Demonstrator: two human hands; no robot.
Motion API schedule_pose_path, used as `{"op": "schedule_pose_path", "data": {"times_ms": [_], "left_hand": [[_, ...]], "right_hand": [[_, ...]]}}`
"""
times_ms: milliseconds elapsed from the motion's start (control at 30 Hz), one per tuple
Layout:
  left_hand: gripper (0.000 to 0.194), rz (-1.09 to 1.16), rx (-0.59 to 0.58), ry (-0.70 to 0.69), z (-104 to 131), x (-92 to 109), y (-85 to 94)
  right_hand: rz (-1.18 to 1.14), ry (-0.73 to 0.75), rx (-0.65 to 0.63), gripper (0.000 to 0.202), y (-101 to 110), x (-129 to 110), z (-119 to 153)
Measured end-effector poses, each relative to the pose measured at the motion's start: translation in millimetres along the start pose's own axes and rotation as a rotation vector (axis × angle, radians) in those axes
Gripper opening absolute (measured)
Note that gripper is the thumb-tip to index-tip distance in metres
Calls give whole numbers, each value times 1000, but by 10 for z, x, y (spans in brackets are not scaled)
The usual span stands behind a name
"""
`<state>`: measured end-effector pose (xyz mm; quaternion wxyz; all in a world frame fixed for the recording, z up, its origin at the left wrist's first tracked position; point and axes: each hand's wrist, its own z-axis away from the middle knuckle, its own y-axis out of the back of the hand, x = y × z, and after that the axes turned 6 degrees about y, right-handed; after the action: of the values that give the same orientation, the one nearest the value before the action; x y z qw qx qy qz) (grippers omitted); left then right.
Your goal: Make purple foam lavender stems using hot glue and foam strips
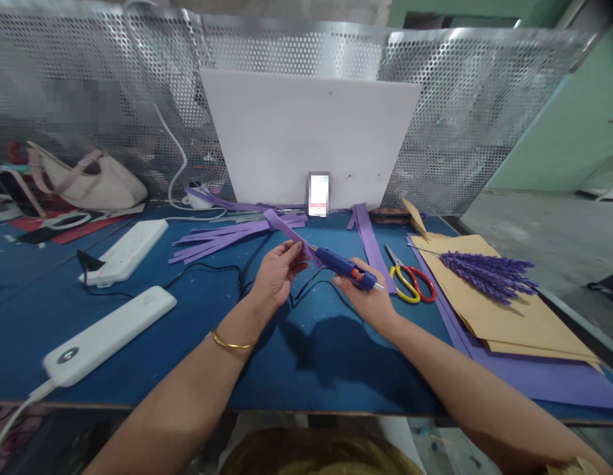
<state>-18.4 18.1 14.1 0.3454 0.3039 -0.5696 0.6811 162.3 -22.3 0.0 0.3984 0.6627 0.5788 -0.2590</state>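
My left hand (279, 274) pinches the end of a purple paper strip (285, 227), which rises up and to the left from the fingertips. In my right hand (368, 297) is a blue glue gun (338, 262), its tip touching or very near the strip beside my left fingers. The gun's black cord (313, 285) runs over the blue table. Behind my left hand lies a fan of cut purple strips (222, 237). A wider purple strip (368, 244) lies beyond my right hand, next to scissors (412, 282) with one yellow and one red handle.
Purple flower sprigs (489, 270) rest on brown paper sheets (524, 323) over purple sheets (558, 386) at right. At left are a white power strip (128, 251), a long white device (113, 333) and a bag (96, 181). A phone (319, 195) leans on a white board (311, 132).
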Motion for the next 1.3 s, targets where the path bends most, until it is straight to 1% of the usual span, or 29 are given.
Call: {"op": "schedule_pose_path", "data": {"times_ms": [433, 667, 1300], "left_hand": [[31, -9, -27, -4, -1, -24, -1], [34, -21, -42, -11, 0, -24, 2], [35, -15, -28, -43, -10, -9, 9]], "right_hand": [[32, 11, -30, 27, -2, -30, 11], [110, 15, -35, 26, 4, -16, 6], [230, 29, -33, 30, 9, -36, 5]]}}
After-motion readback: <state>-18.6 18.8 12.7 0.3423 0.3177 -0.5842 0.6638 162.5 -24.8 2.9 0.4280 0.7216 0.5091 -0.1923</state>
